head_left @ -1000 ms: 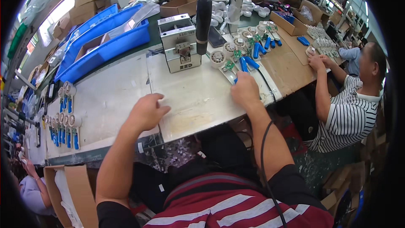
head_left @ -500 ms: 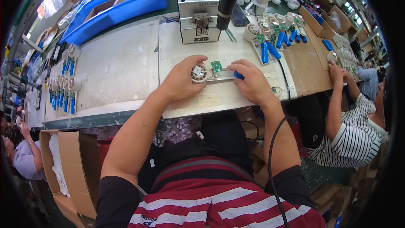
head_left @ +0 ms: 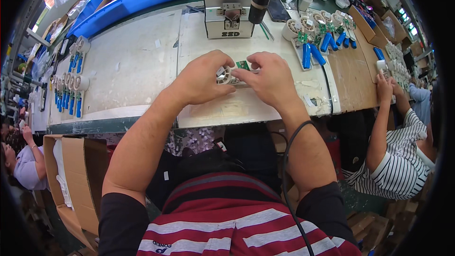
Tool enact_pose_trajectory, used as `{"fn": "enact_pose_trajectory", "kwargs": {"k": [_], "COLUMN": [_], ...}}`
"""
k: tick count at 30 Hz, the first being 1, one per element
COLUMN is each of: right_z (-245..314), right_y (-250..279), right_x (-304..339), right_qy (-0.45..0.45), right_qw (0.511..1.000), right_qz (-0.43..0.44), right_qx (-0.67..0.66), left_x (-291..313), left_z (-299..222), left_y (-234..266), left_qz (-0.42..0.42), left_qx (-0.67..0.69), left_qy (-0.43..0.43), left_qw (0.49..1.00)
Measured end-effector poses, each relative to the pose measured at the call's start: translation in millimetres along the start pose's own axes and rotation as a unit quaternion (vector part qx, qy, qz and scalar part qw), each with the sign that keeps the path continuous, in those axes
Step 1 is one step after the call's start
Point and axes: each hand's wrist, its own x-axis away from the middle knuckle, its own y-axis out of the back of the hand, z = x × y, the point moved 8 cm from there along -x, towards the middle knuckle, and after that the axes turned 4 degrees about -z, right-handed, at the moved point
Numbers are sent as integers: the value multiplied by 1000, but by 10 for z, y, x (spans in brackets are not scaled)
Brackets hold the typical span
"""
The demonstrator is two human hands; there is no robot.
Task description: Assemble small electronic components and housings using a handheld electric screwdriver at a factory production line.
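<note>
My left hand (head_left: 204,78) is closed around the round white head of a small fan (head_left: 223,75), thumb on the near side and fingers on the far side. My right hand (head_left: 272,79) is curled over the fan's handle part, its thumb reaching left to the rim of the round head. A green circuit board (head_left: 242,65) shows between the hands, beside the right fingertips. The right hand hides most of the handle and whatever lies in it.
A metal machine (head_left: 228,12) and a dark upright tool (head_left: 262,0) stand ahead. Fan parts with blue cylindrical cells (head_left: 307,57) sit at right, more (head_left: 71,92) at left. A blue bin (head_left: 137,7) is behind. A cable (head_left: 327,85) crosses the bench; a co-worker (head_left: 398,151) sits at right.
My right hand has moved left from the handle's end with the blue cell to beside the round head. My left hand stays on the head. The whole view has shifted slightly.
</note>
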Motion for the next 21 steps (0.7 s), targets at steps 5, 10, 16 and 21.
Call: {"fn": "enact_pose_trajectory", "kwargs": {"k": [5, 10, 16, 21], "right_z": [16, -7, -58, -90], "right_y": [-119, -78, -96, -137], "right_x": [-52, 2, 55, 28], "right_qy": [50, 117, 106, 122], "right_qw": [998, 984, 971, 970], "right_qz": [22, 76, 140, 119], "right_qx": [-32, -111, -162, -175], "left_x": [-50, -87, -83, -158], "left_z": [69, 83, 42, 32], "left_y": [-31, -33, -13, -20], "left_qz": [4, 8, 4, 16], "left_qx": [-14, -7, 15, -15], "left_qy": [21, 16, 33, 58], "left_qw": [1000, 1000, 999, 998]}}
